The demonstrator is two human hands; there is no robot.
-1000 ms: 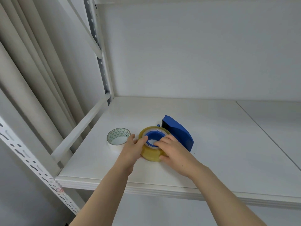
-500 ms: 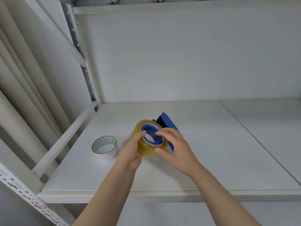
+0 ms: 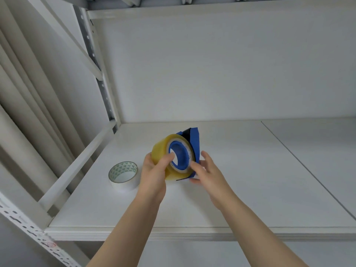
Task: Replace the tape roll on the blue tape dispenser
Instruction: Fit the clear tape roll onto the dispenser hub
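The blue tape dispenser (image 3: 194,140) is lifted off the white shelf (image 3: 250,180) and tilted up on edge, with a yellowish clear tape roll (image 3: 160,153) seated on its blue hub. My left hand (image 3: 154,170) grips the roll, thumb hooked over its inner rim. Beside the dispenser's lower right side is my right hand (image 3: 207,170), fingers spread and touching the dispenser and the roll's edge. A second roll, white with a green triangle-patterned core (image 3: 123,175), lies flat on the shelf left of my hands.
A white back wall rises behind the shelf. A slotted metal upright (image 3: 100,81) and a horizontal rail (image 3: 77,164) border the left side. The shelf's front edge (image 3: 192,233) runs below my forearms. A seam crosses the shelf on the right.
The dispenser with the yellowish roll went from lying flat on the shelf to being raised and tilted upright. My right fingers have opened and slid from the hub to the dispenser's side.
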